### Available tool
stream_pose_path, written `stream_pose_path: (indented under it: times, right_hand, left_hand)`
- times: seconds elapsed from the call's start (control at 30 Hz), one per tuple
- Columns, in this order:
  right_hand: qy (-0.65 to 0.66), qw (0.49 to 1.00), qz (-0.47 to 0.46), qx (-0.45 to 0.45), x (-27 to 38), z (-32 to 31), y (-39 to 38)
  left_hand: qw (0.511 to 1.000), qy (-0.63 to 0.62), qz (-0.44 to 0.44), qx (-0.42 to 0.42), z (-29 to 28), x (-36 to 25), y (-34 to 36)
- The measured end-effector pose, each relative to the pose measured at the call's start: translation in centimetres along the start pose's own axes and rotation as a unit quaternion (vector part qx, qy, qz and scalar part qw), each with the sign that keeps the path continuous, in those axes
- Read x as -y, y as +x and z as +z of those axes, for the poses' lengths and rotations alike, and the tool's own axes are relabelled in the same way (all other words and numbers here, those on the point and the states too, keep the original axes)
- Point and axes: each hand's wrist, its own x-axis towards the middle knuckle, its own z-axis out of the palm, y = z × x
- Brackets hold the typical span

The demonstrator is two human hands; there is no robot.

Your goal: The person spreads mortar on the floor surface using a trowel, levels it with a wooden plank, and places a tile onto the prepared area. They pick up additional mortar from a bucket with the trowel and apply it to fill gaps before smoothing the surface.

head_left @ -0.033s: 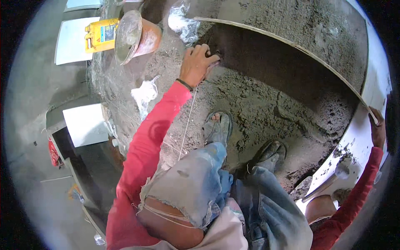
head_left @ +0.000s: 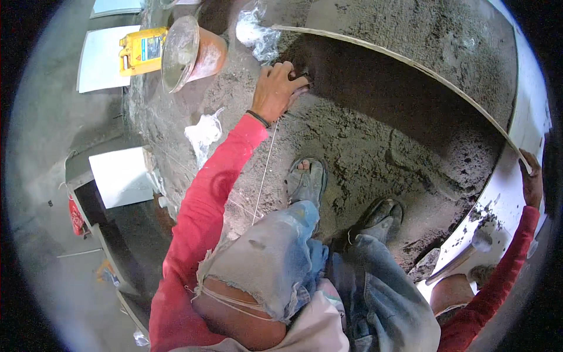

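Observation:
My left hand (head_left: pixel 277 91) has curled fingers at the left end of a dark shadowed band of mortar (head_left: pixel 387 88); what it holds is hidden. A thin string (head_left: pixel 265 170) runs down from beside it. My right hand (head_left: pixel 531 182), at the far right, grips the end of a long, thin, pale-edged board (head_left: pixel 410 61), which looks curved in this view. Crumpled white plastic bags lie above (head_left: pixel 258 32) and below left (head_left: pixel 202 129) of my left hand. My sandalled feet stand on rough grey mortar (head_left: pixel 346 146).
An orange bucket (head_left: pixel 208 53) and a yellow jerrycan (head_left: pixel 134 53) stand upper left, near white square tiles (head_left: pixel 99 56). Another tile (head_left: pixel 120 176) lies by a dark trough (head_left: pixel 105 214) at left. A hammer-like tool (head_left: pixel 478 240) rests on a mortar-spattered white surface (head_left: pixel 454 258) at lower right.

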Motion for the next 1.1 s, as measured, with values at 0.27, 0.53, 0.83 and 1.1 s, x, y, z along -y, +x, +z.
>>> stream_pose_path:
  times: [0.27, 0.53, 0.83, 1.1]
  right_hand:
    - [0.060, 0.998, -0.002, 0.008, 0.3, -0.5, 0.2]
    - [0.029, 0.999, 0.002, -0.015, -1.2, 0.0, 0.1]
    - [0.107, 0.994, 0.005, 0.028, 0.6, -0.5, 0.7]
    - [-0.078, 0.993, -0.084, 0.016, 4.7, -3.5, 1.6]
  left_hand:
    - [0.998, 0.030, 0.046, 0.024, 0.4, 1.0, 0.7]
    - [0.994, 0.036, 0.079, 0.065, -0.5, 0.7, 2.3]
    - [0.994, 0.015, 0.103, 0.012, -0.7, 2.0, 2.1]
    - [0.966, 0.093, -0.075, -0.228, -4.3, 6.3, 4.6]
